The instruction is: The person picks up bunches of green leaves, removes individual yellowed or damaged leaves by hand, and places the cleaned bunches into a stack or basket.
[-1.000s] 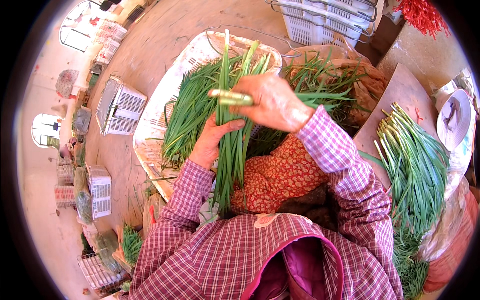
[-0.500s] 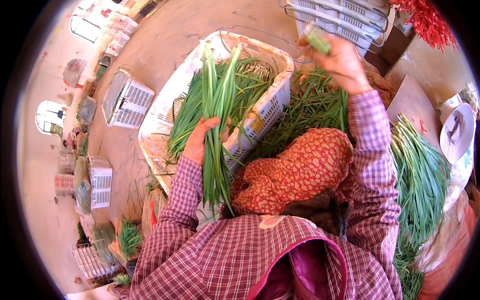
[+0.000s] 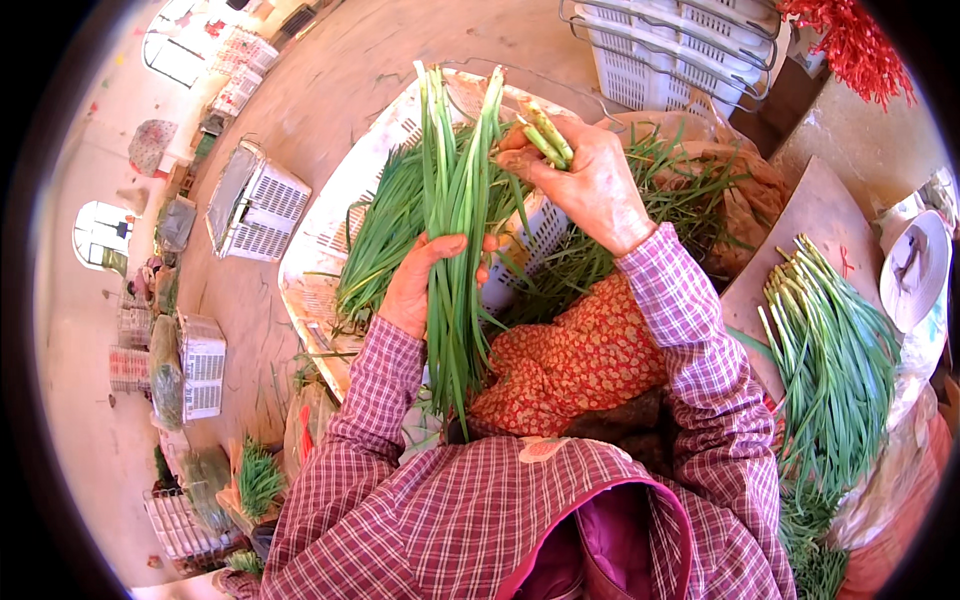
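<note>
My left hand (image 3: 412, 285) is closed round a bunch of long green chives (image 3: 452, 205), held upright with the pale stem ends at the top and the leaves hanging down. Close beside it, my right hand (image 3: 592, 182) pinches a small cluster of thick, pale-green chive stems (image 3: 546, 138) between thumb and fingers; the rest of those stems is hidden by the hand. Both hands are over a white plastic crate (image 3: 300, 265), whose rim is stained. Inside the crate lie more green chives (image 3: 380, 235).
Loose chive leaves (image 3: 705, 195) are heaped right of the crate, by my red flowered trouser leg (image 3: 575, 345). A large chive pile (image 3: 835, 370) rests on a board (image 3: 765, 270) at the right. Stacked white crates (image 3: 670, 55) stand behind; another crate (image 3: 258, 195) is left.
My right hand has come down and left with the stems, from beyond the crate to beside the left-hand bunch. My left hand has shifted slightly right and up with its chives.
</note>
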`<state>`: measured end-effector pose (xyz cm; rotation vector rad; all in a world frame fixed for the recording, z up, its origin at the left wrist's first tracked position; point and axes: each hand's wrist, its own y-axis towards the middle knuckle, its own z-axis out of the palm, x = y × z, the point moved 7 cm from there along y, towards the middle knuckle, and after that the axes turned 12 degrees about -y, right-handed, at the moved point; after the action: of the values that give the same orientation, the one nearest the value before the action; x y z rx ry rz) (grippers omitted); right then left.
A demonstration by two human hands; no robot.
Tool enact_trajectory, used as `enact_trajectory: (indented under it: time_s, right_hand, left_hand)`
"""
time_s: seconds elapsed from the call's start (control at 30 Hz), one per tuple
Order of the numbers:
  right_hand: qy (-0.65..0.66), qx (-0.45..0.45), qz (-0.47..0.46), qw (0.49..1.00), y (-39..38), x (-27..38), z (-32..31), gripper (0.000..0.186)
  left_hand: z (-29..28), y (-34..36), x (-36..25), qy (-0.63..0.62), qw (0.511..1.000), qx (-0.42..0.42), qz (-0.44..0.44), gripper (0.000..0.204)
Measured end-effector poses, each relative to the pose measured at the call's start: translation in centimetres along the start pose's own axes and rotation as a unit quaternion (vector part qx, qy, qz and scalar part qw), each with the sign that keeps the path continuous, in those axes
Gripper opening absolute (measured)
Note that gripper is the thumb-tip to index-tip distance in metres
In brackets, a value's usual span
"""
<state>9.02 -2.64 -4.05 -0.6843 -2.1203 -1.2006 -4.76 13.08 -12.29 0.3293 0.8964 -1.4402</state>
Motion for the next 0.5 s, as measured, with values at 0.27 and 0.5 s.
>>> enact_trajectory:
  time_s: [0.27, 0.5]
  right_hand:
    - [-0.145, 0.009, 0.05, 0.988, 0.2, -0.4, 0.9, 0.031]
    - [-0.344, 0.005, 0.117, 0.932, 1.9, -5.2, -4.8, 0.035]
  left_hand:
    - [0.6, 0.0, 0.1, 0.043, 0.998, -0.029, 0.027, 0.035]
    - [-1.7, -0.9, -1.2, 0.051, 0.997, -0.047, 0.024, 0.031]
